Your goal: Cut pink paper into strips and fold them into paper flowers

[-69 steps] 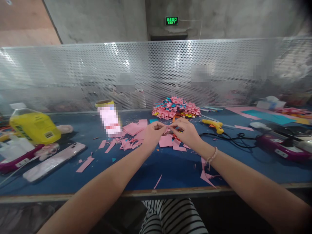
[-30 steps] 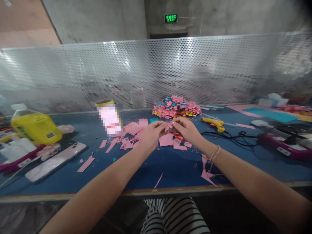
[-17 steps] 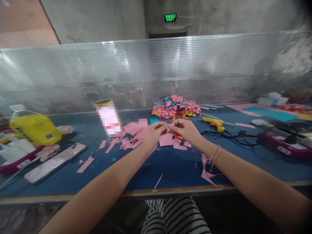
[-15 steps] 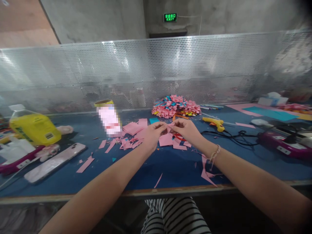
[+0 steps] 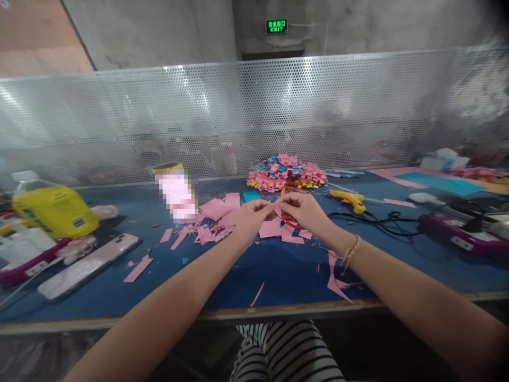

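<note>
Between the fingertips of both hands is a small piece of pink paper (image 5: 277,208), partly covered by the fingers. My left hand (image 5: 254,216) pinches it from the left. My right hand (image 5: 301,210), with a bracelet at the wrist, pinches it from the right. Under and around the hands lie pink paper pieces (image 5: 270,229), some cut into strips. Left of them is a heap of larger pink sheets (image 5: 217,208) and scraps. Just behind the hands sits a large mound of folded pink, blue and yellow paper pieces (image 5: 284,172).
A yellow glue gun (image 5: 348,200) with a black cord lies to the right, near a purple power strip (image 5: 457,233). At left are a jug of yellow liquid (image 5: 55,209) and a phone (image 5: 89,267). A perforated metal panel (image 5: 222,106) closes off the back.
Both hands stay in nearly the same place, and the pink paper between the fingertips has been turned slightly. The whole view has shifted a little.
</note>
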### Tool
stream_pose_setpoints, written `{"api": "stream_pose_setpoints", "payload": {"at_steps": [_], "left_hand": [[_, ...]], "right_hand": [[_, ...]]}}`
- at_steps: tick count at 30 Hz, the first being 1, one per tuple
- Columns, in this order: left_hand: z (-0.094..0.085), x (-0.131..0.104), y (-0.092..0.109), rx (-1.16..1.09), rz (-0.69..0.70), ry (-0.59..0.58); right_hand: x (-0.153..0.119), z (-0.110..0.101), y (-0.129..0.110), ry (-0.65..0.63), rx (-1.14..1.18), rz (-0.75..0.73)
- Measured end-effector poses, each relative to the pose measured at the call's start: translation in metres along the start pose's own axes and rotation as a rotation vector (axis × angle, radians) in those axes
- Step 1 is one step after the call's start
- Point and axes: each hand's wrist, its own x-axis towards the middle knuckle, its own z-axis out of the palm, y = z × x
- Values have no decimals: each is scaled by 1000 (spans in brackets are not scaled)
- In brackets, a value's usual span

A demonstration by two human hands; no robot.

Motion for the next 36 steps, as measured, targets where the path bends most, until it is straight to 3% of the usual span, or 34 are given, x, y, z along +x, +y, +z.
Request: {"api": "stream_pose_setpoints", "payload": {"at_steps": [7,13,18,24,26,36], "left_hand": [[0,1,1,9,-29,14],[2,-1,1,14,-74,-66],[0,1,1,-27,-71,0],[0,0,6,-249,-166,42],[0,-1,7,-290,-178,28],[1,-2,5,-241,-142,12]], "right_hand": [[0,0,1,21,-71,-9],[0,-4,1,-76,-150,-84],[0,-7,1,-34,-161,-138],[-1,-14,1,-3,-403,-524],[-1,-14,1,31,-467,-592],[-2,-13,-4,104,-507,-558]]}}
